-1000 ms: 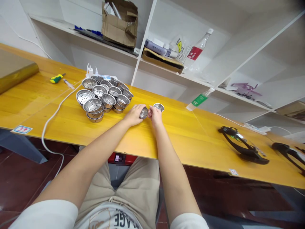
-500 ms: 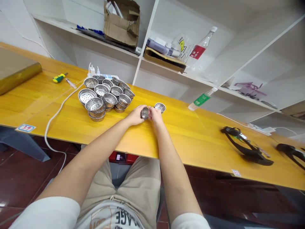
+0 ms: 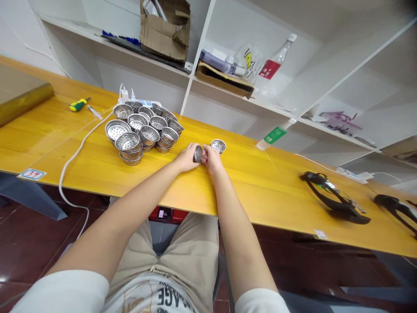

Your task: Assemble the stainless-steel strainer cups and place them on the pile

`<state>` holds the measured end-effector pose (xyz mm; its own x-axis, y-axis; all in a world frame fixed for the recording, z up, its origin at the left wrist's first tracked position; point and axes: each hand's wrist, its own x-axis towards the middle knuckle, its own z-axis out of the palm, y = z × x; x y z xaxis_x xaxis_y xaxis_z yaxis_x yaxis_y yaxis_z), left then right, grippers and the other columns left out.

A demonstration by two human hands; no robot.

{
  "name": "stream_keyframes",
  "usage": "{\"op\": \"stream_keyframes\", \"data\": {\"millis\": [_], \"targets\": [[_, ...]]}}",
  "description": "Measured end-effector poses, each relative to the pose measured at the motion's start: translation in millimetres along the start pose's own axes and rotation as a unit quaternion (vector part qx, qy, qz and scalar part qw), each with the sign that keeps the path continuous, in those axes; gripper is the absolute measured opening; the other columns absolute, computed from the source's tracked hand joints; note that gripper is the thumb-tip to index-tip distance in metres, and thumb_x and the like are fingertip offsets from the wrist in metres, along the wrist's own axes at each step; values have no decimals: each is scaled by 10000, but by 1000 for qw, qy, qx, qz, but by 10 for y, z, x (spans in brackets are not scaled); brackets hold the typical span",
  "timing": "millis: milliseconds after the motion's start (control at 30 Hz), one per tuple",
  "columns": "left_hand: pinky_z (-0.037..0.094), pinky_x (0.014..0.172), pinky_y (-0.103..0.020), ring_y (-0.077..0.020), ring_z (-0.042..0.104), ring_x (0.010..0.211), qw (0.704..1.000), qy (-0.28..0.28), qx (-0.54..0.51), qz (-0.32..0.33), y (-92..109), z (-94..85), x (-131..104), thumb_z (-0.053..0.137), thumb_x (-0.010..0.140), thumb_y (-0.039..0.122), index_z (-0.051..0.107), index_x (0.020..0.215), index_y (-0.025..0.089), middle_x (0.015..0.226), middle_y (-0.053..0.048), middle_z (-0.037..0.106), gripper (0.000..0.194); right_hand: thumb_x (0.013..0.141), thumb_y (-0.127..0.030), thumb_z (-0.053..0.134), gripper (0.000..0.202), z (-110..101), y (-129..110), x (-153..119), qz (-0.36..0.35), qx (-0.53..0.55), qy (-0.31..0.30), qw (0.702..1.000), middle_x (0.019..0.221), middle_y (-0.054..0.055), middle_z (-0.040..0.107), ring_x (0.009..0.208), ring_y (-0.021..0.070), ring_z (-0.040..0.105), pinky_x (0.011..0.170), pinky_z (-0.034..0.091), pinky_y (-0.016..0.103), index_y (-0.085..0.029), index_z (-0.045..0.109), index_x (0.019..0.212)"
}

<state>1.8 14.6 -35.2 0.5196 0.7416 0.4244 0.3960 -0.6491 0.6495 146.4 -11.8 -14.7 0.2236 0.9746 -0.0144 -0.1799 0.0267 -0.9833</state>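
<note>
Both hands, left hand (image 3: 185,158) and right hand (image 3: 212,158), close their grip on one small steel strainer cup (image 3: 197,154).

Metal strainer cup (image 3: 197,154) between 2 hands

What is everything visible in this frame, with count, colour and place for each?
Small strainer cup: one, silver, held between both hands above the table.
Lone strainer cup: one, silver, on the table just beyond the right hand.
Strainer cluster: over a dozen, silver, some stacked, left of the hands.
Table: one, yellow wood.
Screwdriver: one, yellow and green, far left.
White cable: one, running off the table's near edge.
Bottles: two, clear; green label lying by the table's back edge, red label on the shelf.
Cardboard box: one, brown, on the shelf.
Black headsets: two, right end.
Left hand: gripping the cup.
Right hand: gripping the cup.
</note>
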Motion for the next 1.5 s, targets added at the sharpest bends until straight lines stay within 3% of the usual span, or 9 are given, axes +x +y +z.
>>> {"op": "stream_keyframes", "data": {"millis": [167,967,1300,1500], "targets": [[525,1043,-448,-314,633,1199,1000,11,-7,0,-6,-14,-6,754,739,189,520,1272,192,1284,-128,611,582,887,-404,685,440,49,-51,-60,21,-2,-10,1000,443,-84,267,402,75,251,378,223,195,-234,415,585],[516,1017,-439,-294,637,1131,997,34,-48,42,-53,-1,11,817,706,276,540,1208,190,1194,-111,632,580,889,-288,577,405,77,-215,-150,21,-29,0,999,424,-75,250,378,84,229,379,210,203,-233,406,526],[519,1014,-431,-286,645,1127,996,30,-77,35,-31,-17,15,842,679,312,563,1173,194,1174,-96,651,580,852,-235,540,361,91,-259,-183,21,-54,-27,998,436,-81,231,402,82,187,386,196,202,-247,354,542],[526,986,-411,-272,652,1097,995,30,-87,33,-20,-14,15,841,673,308,556,1159,201,1167,-89,663,573,876,-288,546,374,50,-246,-169,21,-94,-41,995,434,-83,224,390,89,233,392,214,204,-255,326,576]]}}
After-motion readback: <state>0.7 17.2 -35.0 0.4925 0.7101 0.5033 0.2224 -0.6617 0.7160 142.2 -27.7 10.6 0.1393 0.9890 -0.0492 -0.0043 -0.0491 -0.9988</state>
